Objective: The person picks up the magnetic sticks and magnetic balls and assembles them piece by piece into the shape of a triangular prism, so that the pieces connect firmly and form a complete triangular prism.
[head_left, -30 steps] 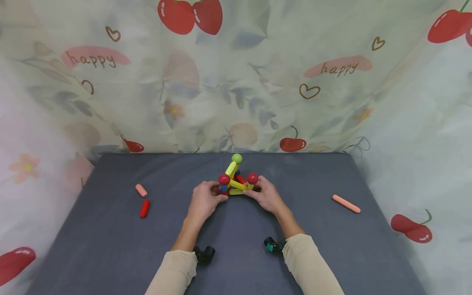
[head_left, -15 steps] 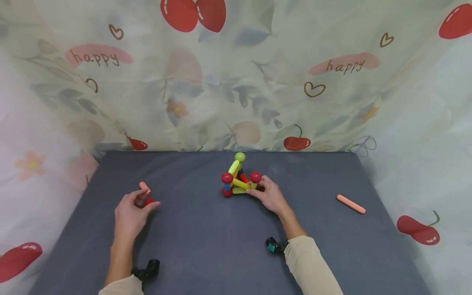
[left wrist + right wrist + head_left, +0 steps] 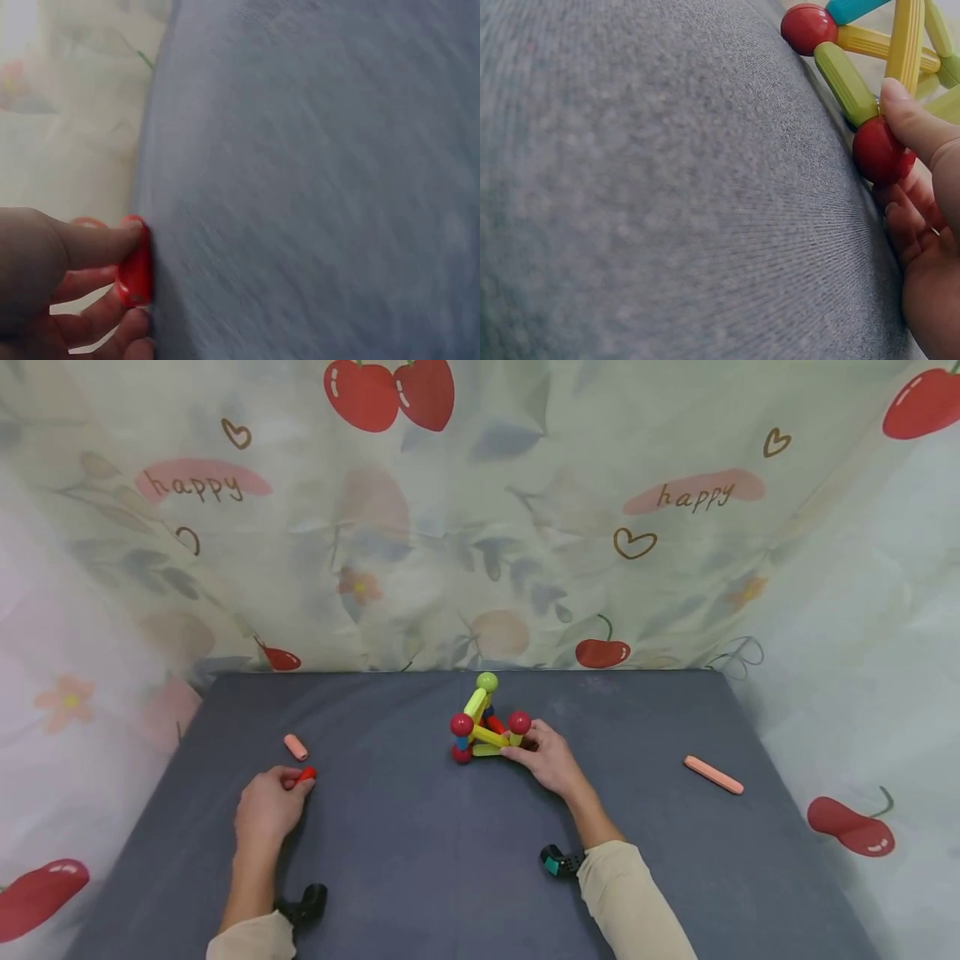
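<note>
At the table's left side, my left hand (image 3: 272,806) pinches a short red magnetic rod (image 3: 306,774) between thumb and fingers. The left wrist view shows the same red rod (image 3: 135,262) against the fingertips, close to the cloth. At the far middle stands a ball-and-rod construction (image 3: 491,735) of red and green balls joined by yellow, green, blue and red rods. My right hand (image 3: 546,760) holds its near right corner. In the right wrist view the thumb lies by a yellow rod (image 3: 904,45) and a lower red ball (image 3: 883,151), with fingers behind that ball.
A short pink rod (image 3: 296,747) lies just beyond my left hand. Far to the right lies a longer pink rod (image 3: 713,775). The dark grey cloth-covered table (image 3: 420,868) ends at a printed curtain (image 3: 450,527) behind and at the sides.
My left hand has left the construction, reached left, and taken hold of the short red rod, drawing it slightly nearer. The right hand stays at the construction's corner.
</note>
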`<action>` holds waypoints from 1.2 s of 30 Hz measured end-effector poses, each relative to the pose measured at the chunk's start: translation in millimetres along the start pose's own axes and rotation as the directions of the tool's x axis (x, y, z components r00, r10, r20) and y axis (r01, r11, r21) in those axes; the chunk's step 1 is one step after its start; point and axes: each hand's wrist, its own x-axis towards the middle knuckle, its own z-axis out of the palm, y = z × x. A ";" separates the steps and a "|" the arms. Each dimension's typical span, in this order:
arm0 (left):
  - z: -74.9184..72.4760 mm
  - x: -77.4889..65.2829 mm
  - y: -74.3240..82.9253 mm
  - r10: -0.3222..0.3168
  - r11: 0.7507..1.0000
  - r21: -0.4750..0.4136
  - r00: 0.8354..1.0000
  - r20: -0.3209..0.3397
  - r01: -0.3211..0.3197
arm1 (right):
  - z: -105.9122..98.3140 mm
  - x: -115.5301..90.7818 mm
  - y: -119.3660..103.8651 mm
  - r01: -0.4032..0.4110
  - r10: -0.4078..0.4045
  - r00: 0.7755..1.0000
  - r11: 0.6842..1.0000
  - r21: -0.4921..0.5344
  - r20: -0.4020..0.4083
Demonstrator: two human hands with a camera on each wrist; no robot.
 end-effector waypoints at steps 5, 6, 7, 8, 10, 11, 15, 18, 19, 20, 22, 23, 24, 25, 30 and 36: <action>-0.2 -11.3 27.1 0.141 0.989 -0.055 0.986 0.084 -0.137 | 3.5 -2.2 1.2 -0.011 0.011 1.000 1.000 0.009 0.017; 0.9 -13.9 36.5 0.191 0.979 -0.091 0.977 0.089 -0.183 | 3.8 -2.7 1.4 -0.013 0.013 1.000 1.000 0.014 0.019; 2.6 -16.2 47.0 0.244 0.965 -0.123 0.966 0.081 -0.233 | 4.0 -3.0 1.6 -0.013 0.013 1.000 1.000 0.015 0.019; 4.5 -18.4 58.5 0.294 0.947 -0.158 0.953 0.070 -0.280 | 4.0 -3.2 1.7 -0.013 0.013 1.000 1.000 0.016 0.017; 9.1 -22.5 84.3 0.374 0.907 -0.220 0.927 0.033 -0.358 | 3.6 -3.0 2.4 -0.011 0.011 1.000 1.000 0.015 0.012; 11.9 -24.4 97.6 0.409 0.886 -0.243 0.912 0.007 -0.396 | 3.3 -2.8 2.5 -0.009 0.009 1.000 1.000 0.012 0.011; 24.8 -31.7 148.3 0.526 0.801 -0.293 0.847 -0.073 -0.522 | 1.6 -1.2 2.8 -0.004 0.004 1.000 1.000 0.008 0.011; 36.9 -35.7 175.9 0.609 0.739 -0.289 0.787 -0.099 -0.609 | 0.2 0.4 2.1 0.006 -0.007 1.000 1.000 0.013 0.013; 41.2 -36.2 182.5 0.634 0.720 -0.282 0.766 -0.104 -0.634 | -0.1 0.9 1.9 0.011 -0.011 1.000 1.000 0.013 0.012; 45.6 -36.2 188.0 0.656 0.705 -0.268 0.747 -0.107 -0.657 | -0.3 1.5 1.9 0.016 -0.016 1.000 1.000 0.015 0.010; 53.9 -35.7 196.2 0.681 0.689 -0.242 0.724 -0.107 -0.684 | -0.8 2.6 1.7 0.023 -0.023 1.000 1.000 0.014 0.004; 58.0 -34.8 199.0 0.686 0.687 -0.233 0.720 -0.104 -0.688 | -1.0 3.0 1.7 0.026 -0.026 1.000 1.000 0.012 0.002; 61.7 -33.8 201.1 0.687 0.688 -0.229 0.719 -0.102 -0.689 | -1.1 3.3 1.9 0.025 -0.025 1.000 1.000 0.011 0.002; 65.0 -32.8 202.7 0.685 0.691 -0.224 0.722 -0.099 -0.687 | -1.3 3.4 1.8 0.023 -0.023 1.000 1.000 0.009 0.001; 75.7 -29.4 207.2 0.678 0.701 -0.224 0.730 -0.086 -0.677 | -2.1 2.5 2.3 0.014 -0.014 1.000 1.000 0.022 0.002; 81.8 -29.6 213.3 0.699 0.698 -0.112 0.707 -0.111 -0.708 | -3.6 1.7 2.5 0.019 -0.019 1.000 1.000 0.019 0.008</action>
